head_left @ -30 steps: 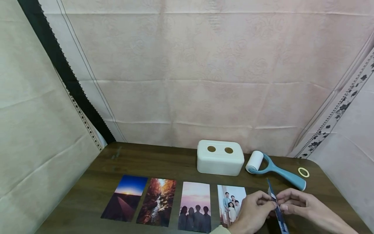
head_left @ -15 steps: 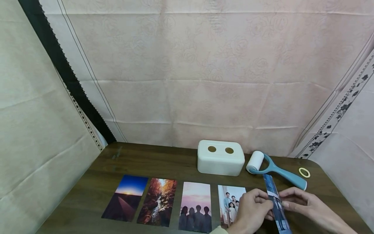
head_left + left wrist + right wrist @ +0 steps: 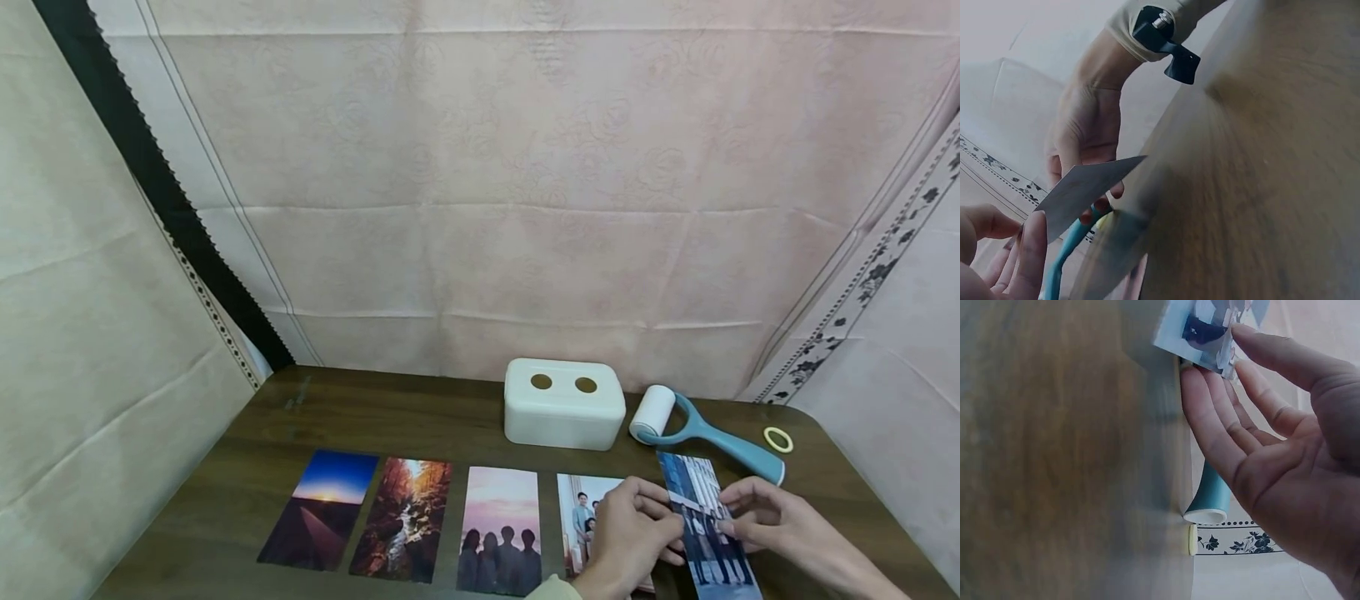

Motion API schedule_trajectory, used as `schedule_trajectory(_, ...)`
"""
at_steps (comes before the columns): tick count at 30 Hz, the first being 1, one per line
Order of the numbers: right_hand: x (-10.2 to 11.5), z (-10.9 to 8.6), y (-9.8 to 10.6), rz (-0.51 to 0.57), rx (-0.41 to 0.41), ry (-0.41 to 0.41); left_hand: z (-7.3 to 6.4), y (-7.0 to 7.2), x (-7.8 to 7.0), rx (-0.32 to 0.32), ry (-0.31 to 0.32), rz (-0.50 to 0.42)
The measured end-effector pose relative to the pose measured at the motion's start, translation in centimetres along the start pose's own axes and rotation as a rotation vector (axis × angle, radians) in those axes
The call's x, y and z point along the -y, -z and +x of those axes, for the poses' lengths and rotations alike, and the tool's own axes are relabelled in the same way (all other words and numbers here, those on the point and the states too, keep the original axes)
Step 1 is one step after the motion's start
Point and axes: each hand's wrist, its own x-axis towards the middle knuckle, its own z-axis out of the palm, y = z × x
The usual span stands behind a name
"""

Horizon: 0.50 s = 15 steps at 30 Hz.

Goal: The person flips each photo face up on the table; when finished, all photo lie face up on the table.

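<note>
Blue-toned photo print (image 3: pixel 712 558) is held tilted up between both hands at the right front of the table, a pale strip across its printed face. My left hand (image 3: pixel 630 533) pinches its left edge between thumb and fingers; the left wrist view shows the photo's plain grey back (image 3: pixel 1085 187). At the opposite edge, my right hand (image 3: pixel 772 521) pinches with thumb and forefinger, other fingers below. Jagged clear film shows along that edge (image 3: pixel 1229 340) in the right wrist view. A family photo (image 3: pixel 576 508) lies partly hidden behind my left hand.
A row holds a silhouette photo (image 3: pixel 498 525), an autumn stream photo (image 3: pixel 401 517) and a sunset road photo (image 3: pixel 318 508). Behind stand a white box with two holes (image 3: pixel 562 408), a blue-handled lint roller (image 3: pixel 712 435) and a pale yellow ring (image 3: pixel 778 440).
The blue-toned photo has turned from nearly edge-on until its printed face shows broadly to the head view. Its far end and my left hand have shifted slightly left; both hands keep their hold.
</note>
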Motion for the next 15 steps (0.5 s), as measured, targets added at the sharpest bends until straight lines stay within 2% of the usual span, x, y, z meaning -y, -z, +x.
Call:
schedule_trajectory(5, -0.2, 0.1, -0.5, -0.033, -0.031, 0.029, 0.3, 0.2, 0.4, -0.015, -0.019, 0.006)
schedule_trajectory(15, -0.4, 0.4, -0.9, -0.166, -0.088, 0.022, 0.7, 0.5, 1.3, -0.013, -0.042, 0.119)
